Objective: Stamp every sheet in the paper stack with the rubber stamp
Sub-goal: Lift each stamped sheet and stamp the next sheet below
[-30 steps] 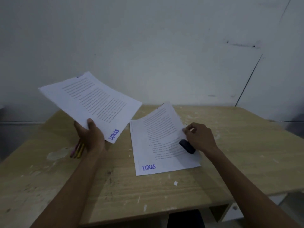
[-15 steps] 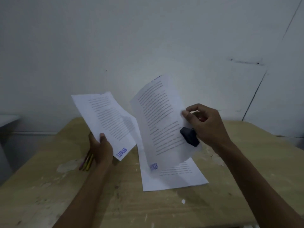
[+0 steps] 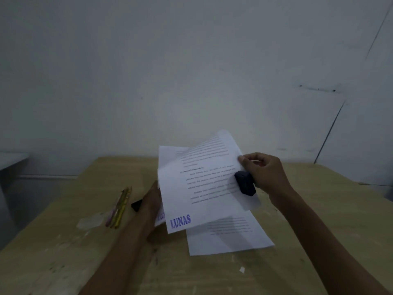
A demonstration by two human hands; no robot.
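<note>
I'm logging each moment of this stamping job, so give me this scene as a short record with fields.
Surface: light wooden table
Right hand: pinches the edge of a raised white printed sheet bearing a blue LUNAS stamp mark, and holds the dark blue rubber stamp
Left hand: holds another white sheet with a LUNAS mark, mostly hidden behind the raised one
On table: one white printed sheet lying flat, no stamp mark visible; coloured pencils; a small black object beside the left hand
</note>
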